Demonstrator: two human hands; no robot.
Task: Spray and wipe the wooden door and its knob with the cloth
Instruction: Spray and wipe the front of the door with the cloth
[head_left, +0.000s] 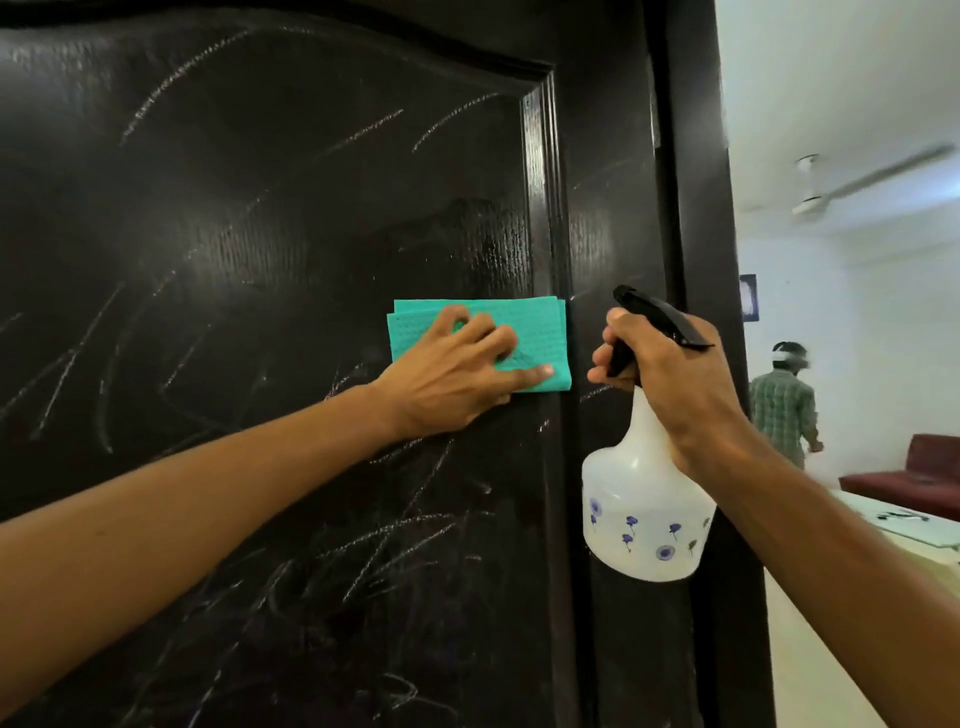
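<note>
We see a dark wooden door that looks shiny, with rough grain and pale chalky scratch marks. The teal cloth is soft and bumpy, with little dots all over. The spray bottle is cloudy white plastic, smooth, with a black plastic top.

Folded teal cloth flat on dark, chalk-scribbled door, w/ moulding edge.

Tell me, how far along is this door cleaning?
Early to midway, I'd judge. A damp-looking sheen sits above the cloth, suggesting spraying there. The left hand presses the cloth flat on the door; the right hand holds the spray bottle. Chalky scribbles cover most of the panel, and the knob isn't visible.
</note>
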